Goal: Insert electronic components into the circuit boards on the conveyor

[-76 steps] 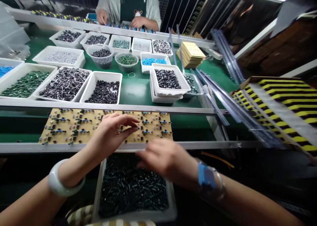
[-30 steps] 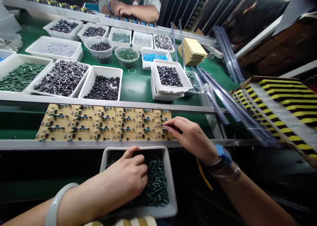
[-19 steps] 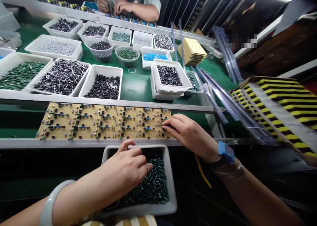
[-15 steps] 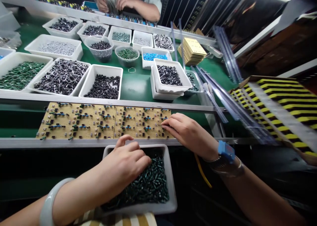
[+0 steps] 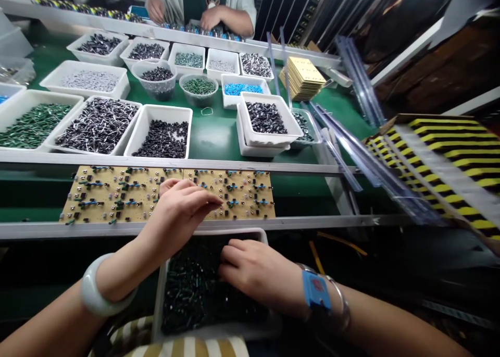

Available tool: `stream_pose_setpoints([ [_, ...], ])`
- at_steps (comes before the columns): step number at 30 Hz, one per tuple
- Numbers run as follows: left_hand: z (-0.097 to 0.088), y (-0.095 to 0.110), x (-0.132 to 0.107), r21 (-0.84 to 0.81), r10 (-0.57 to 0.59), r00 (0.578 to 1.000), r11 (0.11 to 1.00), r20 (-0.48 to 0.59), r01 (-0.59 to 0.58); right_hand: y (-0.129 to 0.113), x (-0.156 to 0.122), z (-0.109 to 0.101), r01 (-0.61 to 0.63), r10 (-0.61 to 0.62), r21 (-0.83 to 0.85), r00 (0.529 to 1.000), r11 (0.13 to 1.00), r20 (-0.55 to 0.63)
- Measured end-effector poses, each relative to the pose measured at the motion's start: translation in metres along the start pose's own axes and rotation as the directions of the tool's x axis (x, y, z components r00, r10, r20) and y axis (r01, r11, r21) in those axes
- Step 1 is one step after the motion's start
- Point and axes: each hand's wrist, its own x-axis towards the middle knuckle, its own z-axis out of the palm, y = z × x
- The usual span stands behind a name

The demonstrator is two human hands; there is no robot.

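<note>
My left hand, with a pale bangle at its wrist, is over the middle of the tan circuit boards. Its thumb and fingertips are pressed together just above the right-hand board; whatever they pinch is too small to make out. The boards lie end to end on a metal rail, dotted with small black, green and blue components. Below them, my right hand reaches into a white bin of small dark green cylindrical components. Its fingers are curled, and their tips are hidden among the parts.
Trays of components cover the green bench, with stacked white trays towards the right. Beyond are a pile of bare boards and clear plastic tubes. A yellow-black striped box stands right. Across the bench, another person's hands work.
My left hand has risen from the bin to the boards. My right hand has left the right end of the boards and come down into the bin.
</note>
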Motion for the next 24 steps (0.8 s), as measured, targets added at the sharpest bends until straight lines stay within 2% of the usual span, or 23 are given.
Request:
stream_pose_setpoints([
  [7, 0.005, -0.001, 0.009, 0.098, 0.044, 0.999, 0.994, 0.008, -0.044, -0.003, 0.001, 0.008, 0.012, -0.011, 0.024, 0.999, 1.000, -0.042],
  [14, 0.012, -0.001, 0.016, 0.229, 0.097, 0.993, 0.967, 0.073, -0.111, -0.005, 0.001, 0.017, -0.015, 0.021, 0.028, 0.975, 0.999, -0.219],
  [20, 0.013, -0.002, 0.016, 0.340, 0.111, 0.985, 0.929, 0.129, -0.149, -0.004, -0.001, 0.016, -0.022, 0.030, 0.052, 0.987, 0.998, -0.156],
  [24, 0.012, 0.002, 0.018, 0.409, 0.111, 0.982, 0.898, 0.151, -0.165, -0.003, -0.003, 0.015, 0.004, 0.004, 0.040, 0.980, 0.999, -0.199],
])
